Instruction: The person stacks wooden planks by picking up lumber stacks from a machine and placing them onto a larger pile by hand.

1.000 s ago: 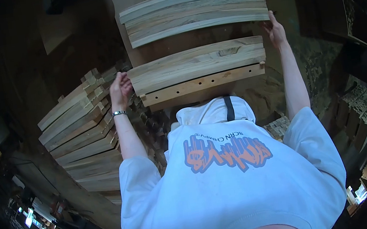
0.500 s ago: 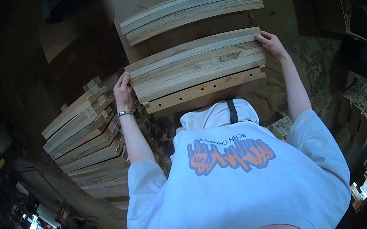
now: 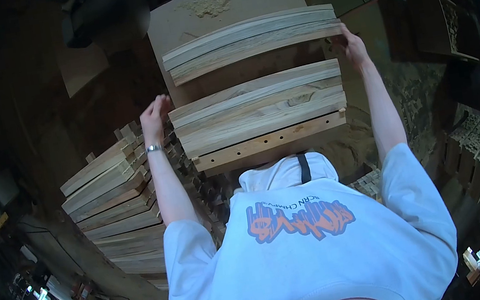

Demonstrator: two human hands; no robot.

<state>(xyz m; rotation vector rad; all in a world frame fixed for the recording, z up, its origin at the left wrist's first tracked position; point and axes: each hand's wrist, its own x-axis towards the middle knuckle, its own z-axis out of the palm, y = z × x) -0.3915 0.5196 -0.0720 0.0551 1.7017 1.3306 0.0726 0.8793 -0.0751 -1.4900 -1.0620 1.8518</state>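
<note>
Several wooden boards [image 3: 259,112] lie side by side on the table, with a strip with dark holes [image 3: 270,141] along their near edge. Beyond them lies a second, narrower group of boards [image 3: 251,41]. My right hand [image 3: 352,46] is at the right end of that farther group, fingers bent against the near board's end; its grip is partly hidden. Off the left end of the nearer group, my left hand [image 3: 156,114] hangs in the air, touching no board, its fingers curled loosely.
A stack of boards [image 3: 113,198] stands at the left. The table [image 3: 170,29] has a heap of wood chips [image 3: 209,6] at its far side. More cut pieces [image 3: 477,140] are piled at the right.
Both hands have let go of the nearer boards. My right hand has moved forward to the farther group, my left outward from the board ends. The camera view has shifted.
</note>
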